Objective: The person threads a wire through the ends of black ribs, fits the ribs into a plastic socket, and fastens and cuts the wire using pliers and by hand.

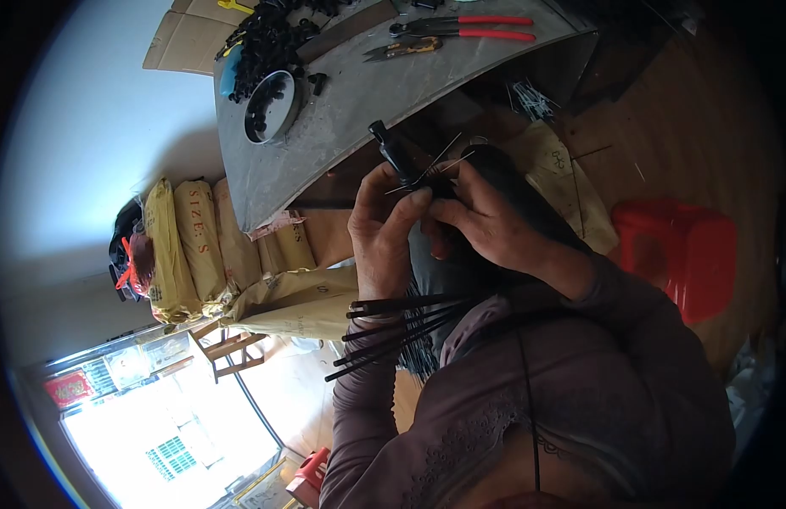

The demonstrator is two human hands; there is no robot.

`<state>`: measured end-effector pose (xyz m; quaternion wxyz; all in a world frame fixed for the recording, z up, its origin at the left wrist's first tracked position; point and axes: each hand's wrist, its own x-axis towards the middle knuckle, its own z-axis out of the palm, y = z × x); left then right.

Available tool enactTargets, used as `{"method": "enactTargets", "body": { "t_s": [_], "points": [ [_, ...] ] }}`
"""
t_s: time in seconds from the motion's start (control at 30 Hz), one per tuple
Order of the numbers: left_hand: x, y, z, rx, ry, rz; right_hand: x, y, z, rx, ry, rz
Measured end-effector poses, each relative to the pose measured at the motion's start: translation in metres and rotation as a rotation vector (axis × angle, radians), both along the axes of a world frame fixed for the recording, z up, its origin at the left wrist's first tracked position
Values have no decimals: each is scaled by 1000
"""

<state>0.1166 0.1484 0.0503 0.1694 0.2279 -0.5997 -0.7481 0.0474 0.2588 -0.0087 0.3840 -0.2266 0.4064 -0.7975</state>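
My left hand [383, 222] is closed on a black bottle-shaped piece [395, 157], its narrow neck pointing up and left. Close beside it, my right hand [493, 219] pinches dark material at the lower end of the piece; exactly what it grips is partly hidden by fingers. Several thin metal wires [448, 150] stick out between the two hands. Across my left forearm and lap lie several slim black rods [391, 322].
On the grey worktable [350, 93] are red-handled pliers [495, 35], scissors [404, 49], a round metal dish [271, 107] and a heap of black parts [278, 38]. Filled sacks [198, 242] stand left, near a wooden stool [227, 349]. A red plastic stool [677, 254] is right.
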Motion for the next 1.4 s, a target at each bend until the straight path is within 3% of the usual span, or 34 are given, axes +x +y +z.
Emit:
{"method": "enactTargets", "body": {
  "t_s": [0.13, 0.23, 0.3, 0.33, 0.4, 0.5, 0.63, 0.9, 1.13, 1.23, 1.3, 1.4],
  "points": [
    [3, 1, -6, -24, 32, 27, -6, 3, 2, -11, 9, 92],
    [5, 2, -11, -25, 48, 58, -11, 5, 6, 82, 169, 53],
    [6, 0, -22, -59, 115, 126, -21, 7, 12, 236, 565, -53],
    [8, 1, -21, -60, 113, 127, -22, 9, 16, 234, 563, -52],
    [10, 2, -16, 5, 95, 111, -25, 10, 23, 367, 481, 40],
    [12, 1, -21, 33, 159, 113, -27, 8, 16, 311, 279, 144],
    [12, 2, -22, 27, 153, 107, -29, 9, 10, 315, 260, 126],
    [12, -1, -31, 161, 307, -40, -42, 10, 1, 354, 3, 363],
    [12, -4, -37, 173, 334, -27, -38, 10, -4, 334, -20, 379],
    [12, -13, -44, 159, 351, -112, -26, 8, -5, 346, -158, 339],
    [11, -16, -47, 254, 339, -146, -15, 7, -5, 105, -514, 329],
    [11, -18, -48, 219, 379, -166, -13, 6, -12, 56, -519, 340]
  ]
}}
